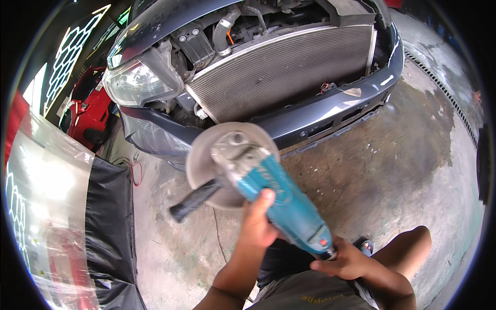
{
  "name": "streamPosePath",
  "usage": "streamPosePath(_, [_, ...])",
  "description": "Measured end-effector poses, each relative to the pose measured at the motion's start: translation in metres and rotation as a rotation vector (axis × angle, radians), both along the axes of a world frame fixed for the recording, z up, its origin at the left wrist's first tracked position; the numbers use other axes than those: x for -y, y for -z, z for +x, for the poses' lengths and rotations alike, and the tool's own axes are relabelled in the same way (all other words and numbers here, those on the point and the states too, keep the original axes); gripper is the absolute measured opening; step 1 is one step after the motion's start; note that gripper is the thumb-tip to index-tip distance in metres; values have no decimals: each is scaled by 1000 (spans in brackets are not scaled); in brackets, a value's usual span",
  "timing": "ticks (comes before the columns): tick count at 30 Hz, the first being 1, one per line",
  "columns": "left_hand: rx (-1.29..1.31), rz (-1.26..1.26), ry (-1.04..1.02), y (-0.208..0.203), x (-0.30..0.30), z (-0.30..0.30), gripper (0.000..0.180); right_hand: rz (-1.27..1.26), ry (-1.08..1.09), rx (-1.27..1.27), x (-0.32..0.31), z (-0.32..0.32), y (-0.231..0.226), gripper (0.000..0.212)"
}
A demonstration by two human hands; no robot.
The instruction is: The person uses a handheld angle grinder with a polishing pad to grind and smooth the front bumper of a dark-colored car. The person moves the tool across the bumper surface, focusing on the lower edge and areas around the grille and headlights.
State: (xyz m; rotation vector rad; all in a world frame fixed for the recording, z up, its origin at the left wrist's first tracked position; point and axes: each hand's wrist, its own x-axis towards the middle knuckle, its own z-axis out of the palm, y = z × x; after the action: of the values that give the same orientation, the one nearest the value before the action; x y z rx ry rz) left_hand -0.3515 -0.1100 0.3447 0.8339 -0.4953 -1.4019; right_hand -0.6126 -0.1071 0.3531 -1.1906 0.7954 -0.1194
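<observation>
A: Doing what with the fingers of the left hand (259, 225)?

B: Grasping the teal power tool (289, 204) around mid-body. Pressing the thumb upward along the near left flank; hiding the other fingers behind the casing.

A: And with the right hand (346, 258)?

B: Closing around the tail end, just past a small red switch (323, 242). Pointing the thumb leftward; showing too little of the other fingers to tell their curl.

A: Setting the arms how?

B: Raising the left forearm (231, 275) from the lower edge, leaning it slightly right. Bringing the right forearm (388, 280) in from the lower right, angling it up and left. Keeping the left hand farther forward than the right.

A: Holding the tool where?

B: Slanting it across the middle of the view, tail toward the body, metal head (237, 154) forward and left. Carrying a round, blurred disc (201, 155) at the head; jutting a black side handle (194, 200) down-left. Overlapping the bumper (310, 120) in view; contact, impossible to tell.

A: Farther out?

B: Facing a dark car (150, 32), baring its radiator (279, 72). Seeing a red car (93, 118) and plastic sheeting (51, 160) leftward.
</observation>
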Motion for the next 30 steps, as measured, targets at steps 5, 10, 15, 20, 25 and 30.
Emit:
streamPosePath(5, [-217,-10,265,28,68,-93,53,-84,423,-106,-7,-74,42,47])
streamPosePath(10, [-173,-58,446,50,102,-138,61,-35,687,-54,-17,-84,67,29])
streamPosePath(15, [-167,1,402,96,48,-96,73,-190,361,-226,-34,-82,126,31])
streamPosePath(20, [-131,-152,216,79,-21,-13,92,-443,86,-98,-33,-9,114,61])
streamPosePath(25, [6,-175,68,71,-43,55,99,-316,-113,-37,-10,59,99,70])
streamPosePath(30, [-76,-211,131,67,-19,38,93,-411,22,74,-9,35,102,72])
